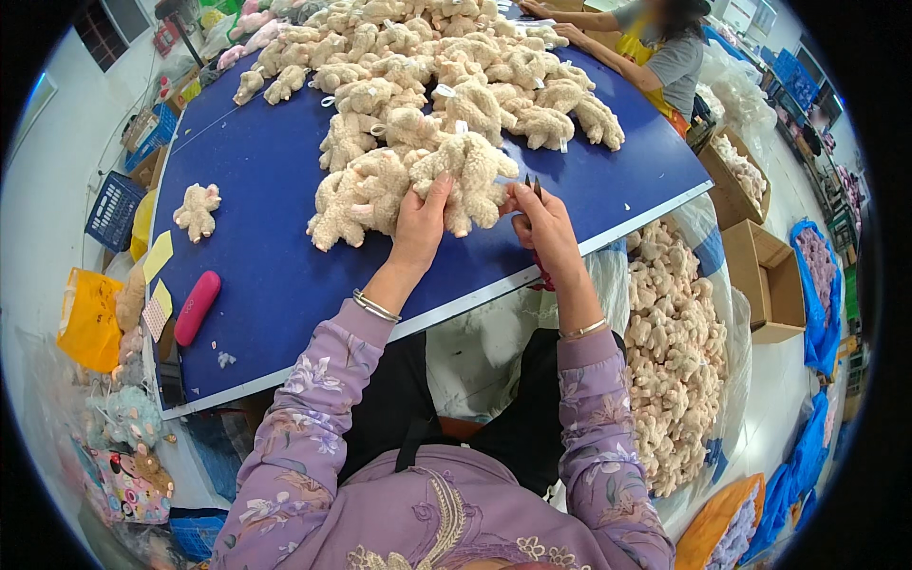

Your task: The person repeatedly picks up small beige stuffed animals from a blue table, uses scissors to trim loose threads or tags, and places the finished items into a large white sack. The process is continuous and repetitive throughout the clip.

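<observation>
A cream fluffy plush toy [465,176] is held up by my left hand [420,223], its thumb on the front and its fingers closed around it. My right hand [546,228] is at the toy's right edge, beside a pale tag [503,180]. From that hand rise the dark pointed blades of a pair of scissors [532,185], and a bit of red shows below the palm. More plush toys [361,195] lie directly behind and left of the held one. Whether the right fingertips also touch the tag is too small to tell.
A heap of similar toys [408,57] covers the far part of the blue table [256,275]. One small toy [197,211] and a pink case [197,307] lie at left. A large sack of toys [674,370] and a cardboard box [765,285] stand right. Another person [655,66] works at the far right.
</observation>
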Demonstrator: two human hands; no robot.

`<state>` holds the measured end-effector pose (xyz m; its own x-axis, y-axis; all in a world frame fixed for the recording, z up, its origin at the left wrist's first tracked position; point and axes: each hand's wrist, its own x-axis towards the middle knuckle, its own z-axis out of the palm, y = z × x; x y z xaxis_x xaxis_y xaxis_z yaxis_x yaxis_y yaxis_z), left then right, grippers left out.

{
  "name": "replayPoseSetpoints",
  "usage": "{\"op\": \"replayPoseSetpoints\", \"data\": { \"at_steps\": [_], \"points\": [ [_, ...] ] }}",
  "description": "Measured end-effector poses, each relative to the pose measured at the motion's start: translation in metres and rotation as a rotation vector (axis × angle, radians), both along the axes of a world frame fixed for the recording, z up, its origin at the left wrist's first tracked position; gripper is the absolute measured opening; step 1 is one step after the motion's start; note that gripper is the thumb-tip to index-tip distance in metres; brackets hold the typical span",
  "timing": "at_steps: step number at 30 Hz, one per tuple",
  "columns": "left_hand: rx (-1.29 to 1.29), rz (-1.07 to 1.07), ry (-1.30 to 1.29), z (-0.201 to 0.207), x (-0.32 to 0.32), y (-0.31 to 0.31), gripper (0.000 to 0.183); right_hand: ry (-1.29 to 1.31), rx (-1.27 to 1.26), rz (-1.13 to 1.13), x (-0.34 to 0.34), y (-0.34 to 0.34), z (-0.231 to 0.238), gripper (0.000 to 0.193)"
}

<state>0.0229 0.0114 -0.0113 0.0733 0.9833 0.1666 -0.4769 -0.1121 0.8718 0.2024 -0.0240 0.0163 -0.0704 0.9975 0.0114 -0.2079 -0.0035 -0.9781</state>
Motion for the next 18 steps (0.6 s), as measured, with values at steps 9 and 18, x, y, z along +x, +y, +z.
{"op": "replayPoseSetpoints", "data": {
  "at_steps": [9,18],
  "points": [
    [-0.098,-0.137,-0.004,-0.003,-0.005,0.002,0.03,-0.134,0.208,-0.118,-0.014,0.0,-0.008,0.022],
    [0.057,-0.217,0.091,0.022,-0.013,-0.009,0.04,0.485,0.399,-0.158,0.04,-0.001,0.013,0.033]
  ]
}}
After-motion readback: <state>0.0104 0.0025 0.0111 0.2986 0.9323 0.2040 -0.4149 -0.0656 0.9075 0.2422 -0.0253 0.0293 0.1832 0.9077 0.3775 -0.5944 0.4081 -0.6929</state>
